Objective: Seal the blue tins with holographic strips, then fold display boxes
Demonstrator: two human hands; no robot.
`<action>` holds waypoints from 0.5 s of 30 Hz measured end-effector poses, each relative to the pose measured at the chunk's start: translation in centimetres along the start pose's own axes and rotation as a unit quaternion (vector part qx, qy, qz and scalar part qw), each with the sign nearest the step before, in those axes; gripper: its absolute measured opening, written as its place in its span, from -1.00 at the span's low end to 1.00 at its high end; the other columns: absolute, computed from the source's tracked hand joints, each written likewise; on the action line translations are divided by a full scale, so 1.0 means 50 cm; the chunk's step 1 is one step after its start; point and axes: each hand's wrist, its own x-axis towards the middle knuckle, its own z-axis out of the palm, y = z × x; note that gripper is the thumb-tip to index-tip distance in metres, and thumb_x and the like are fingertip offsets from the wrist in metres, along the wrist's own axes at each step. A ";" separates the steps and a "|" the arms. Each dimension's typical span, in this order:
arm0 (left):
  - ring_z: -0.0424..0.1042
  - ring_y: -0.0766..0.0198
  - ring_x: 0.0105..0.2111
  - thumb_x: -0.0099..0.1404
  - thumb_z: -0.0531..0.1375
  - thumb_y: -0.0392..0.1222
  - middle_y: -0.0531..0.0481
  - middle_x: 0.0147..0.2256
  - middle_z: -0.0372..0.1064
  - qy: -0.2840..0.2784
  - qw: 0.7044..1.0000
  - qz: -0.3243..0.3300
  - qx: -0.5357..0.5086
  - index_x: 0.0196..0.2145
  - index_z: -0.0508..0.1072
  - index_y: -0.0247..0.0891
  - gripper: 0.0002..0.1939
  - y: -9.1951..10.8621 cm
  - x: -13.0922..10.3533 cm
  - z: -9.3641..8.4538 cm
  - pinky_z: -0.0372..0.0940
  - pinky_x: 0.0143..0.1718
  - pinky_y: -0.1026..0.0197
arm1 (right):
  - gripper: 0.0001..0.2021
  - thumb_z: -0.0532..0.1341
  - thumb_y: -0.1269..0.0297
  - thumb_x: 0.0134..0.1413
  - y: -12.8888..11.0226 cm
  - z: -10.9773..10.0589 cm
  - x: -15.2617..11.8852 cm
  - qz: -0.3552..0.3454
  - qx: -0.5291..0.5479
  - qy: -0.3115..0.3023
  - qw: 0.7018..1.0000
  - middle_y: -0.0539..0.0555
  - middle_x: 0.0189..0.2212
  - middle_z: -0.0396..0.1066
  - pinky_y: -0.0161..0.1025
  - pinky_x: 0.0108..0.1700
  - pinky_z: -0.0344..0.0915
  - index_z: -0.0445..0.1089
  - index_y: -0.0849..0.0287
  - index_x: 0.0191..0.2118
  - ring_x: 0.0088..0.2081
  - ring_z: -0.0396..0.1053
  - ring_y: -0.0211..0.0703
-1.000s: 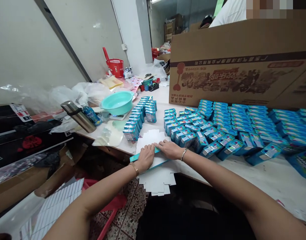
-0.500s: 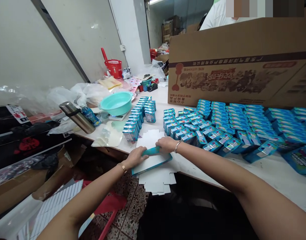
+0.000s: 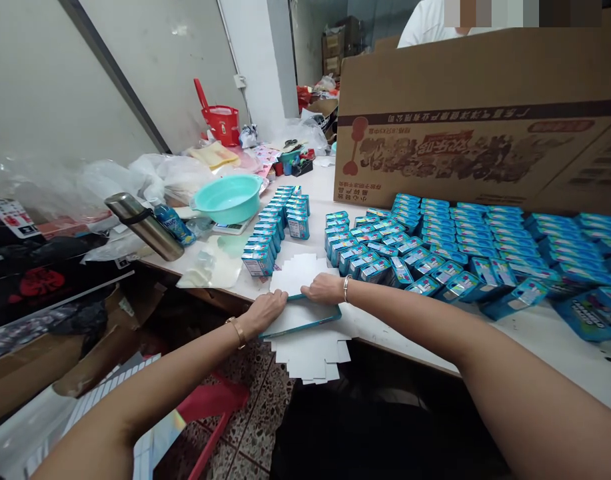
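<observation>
A part-folded carton (image 3: 305,313), white inside with blue edges, lies in front of me at the table's edge. My left hand (image 3: 269,312) is closed on its far left corner. At the far wall, to the right, my right hand (image 3: 324,289) has its fingers curled round the carton's edge. Under the carton is a stack of flat white carton blanks (image 3: 310,363), with tabbed ends jutting out on the near and far sides. The fingertips of both hands are partly hidden.
Rows of small blue packets (image 3: 435,247) fill the right side, before a big brown cardboard box (image 3: 465,127). More blue packets (image 3: 265,233) stand left of centre. A turquoise basin (image 3: 228,200), steel flask (image 3: 145,227) and red bucket (image 3: 222,125) are farther left. A person's white sleeve shows behind the box.
The carton's blue far wall, seen broad between my hands before, now shows only as a thin edge. Both hands have curled tighter on it. The view has shifted slightly.
</observation>
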 end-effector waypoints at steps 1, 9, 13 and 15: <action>0.51 0.01 -0.10 0.41 -0.16 -0.48 -0.31 -0.10 0.39 -0.001 1.000 0.001 0.000 -0.03 0.31 -0.34 -0.66 -0.004 -0.002 -0.002 0.40 -0.13 0.01 | -0.78 -0.01 0.57 0.25 -0.003 0.000 0.000 0.004 0.000 -0.001 1.000 0.33 -0.34 0.54 -0.17 -0.26 0.35 0.26 0.36 -0.04 -0.22 0.56 0.05; 0.53 0.02 -0.16 0.38 -0.13 -0.51 -0.33 -0.12 0.42 0.001 0.998 -0.045 -0.033 -0.06 0.34 -0.36 -0.66 -0.009 -0.017 -0.007 0.39 -0.15 0.03 | -0.72 -0.08 0.57 0.28 -0.038 0.005 0.000 0.071 0.003 -0.011 0.997 0.41 -0.22 0.53 -0.18 -0.28 0.35 0.24 0.35 0.01 -0.18 0.55 0.06; 0.51 0.02 -0.14 0.37 -0.03 -0.43 -0.29 -0.14 0.47 0.029 0.995 -0.060 -0.073 -0.12 0.40 -0.30 -0.74 -0.018 -0.019 -0.017 0.36 -0.09 0.03 | -0.73 0.00 0.53 0.27 -0.045 -0.018 -0.008 0.083 0.012 -0.008 0.996 0.34 -0.18 0.54 -0.23 -0.29 0.33 0.27 0.29 0.03 -0.17 0.54 0.02; 0.50 0.03 -0.08 0.39 0.02 -0.30 -0.24 -0.13 0.49 0.056 0.992 -0.063 -0.093 -0.11 0.41 -0.27 -0.79 -0.038 -0.021 -0.031 0.35 -0.05 0.07 | -0.69 0.04 0.53 0.24 -0.034 -0.044 -0.031 0.095 0.015 0.003 0.995 0.27 -0.18 0.54 -0.26 -0.29 0.31 0.27 0.22 0.07 -0.17 0.53 -0.01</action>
